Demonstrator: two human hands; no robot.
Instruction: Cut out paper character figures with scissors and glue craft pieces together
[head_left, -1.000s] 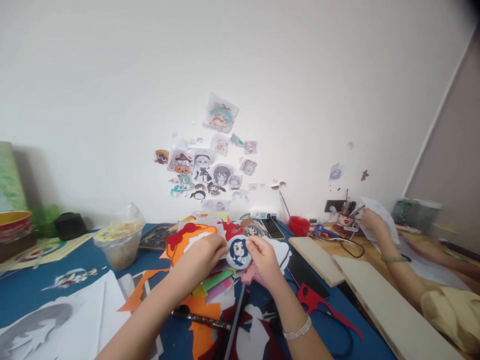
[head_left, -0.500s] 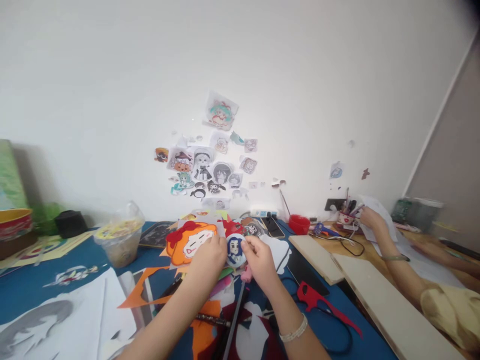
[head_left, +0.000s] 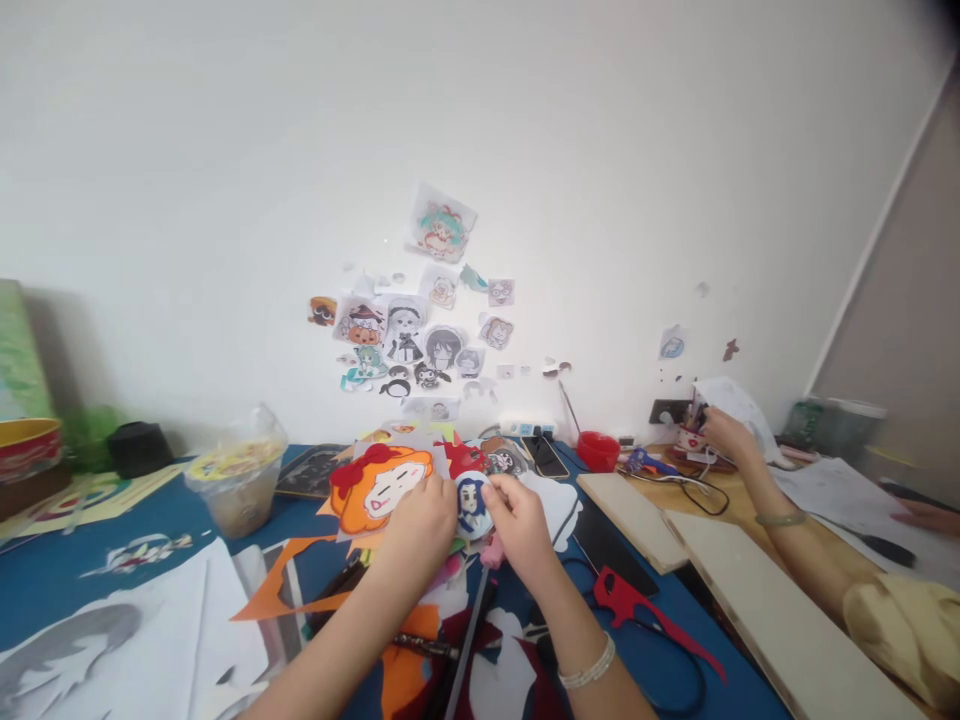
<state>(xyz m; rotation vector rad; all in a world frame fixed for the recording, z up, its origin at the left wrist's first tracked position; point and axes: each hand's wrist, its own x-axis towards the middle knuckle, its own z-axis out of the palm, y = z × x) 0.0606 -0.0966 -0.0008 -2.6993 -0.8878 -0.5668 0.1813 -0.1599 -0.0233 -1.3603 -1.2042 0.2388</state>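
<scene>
My right hand (head_left: 516, 515) pinches the right edge of a small round piece with a blue-haired figure (head_left: 472, 505). My left hand (head_left: 424, 525) is closed at the left side of that piece, its fingertips turned away, so what it grips is hidden. Behind my left hand lies an orange-haired cartoon cutout (head_left: 382, 485) with a red bow. Just below the round piece is the pink end of a long thin rod (head_left: 491, 552). Orange paper scraps (head_left: 281, 580) and dark red pieces lie beneath my forearms.
A plastic cup (head_left: 238, 485) and white drawing sheets (head_left: 165, 630) are at left. Red scissors or cutter (head_left: 652, 620), pale boards (head_left: 780, 600), a red bowl (head_left: 598, 450) and a phone are at right. Another person's hand (head_left: 731, 435) is at a pen holder (head_left: 691, 438).
The other person's hand has moved left and down to the pen holder, and the sheets near that arm have shifted. My hands stay almost in place at the round piece.
</scene>
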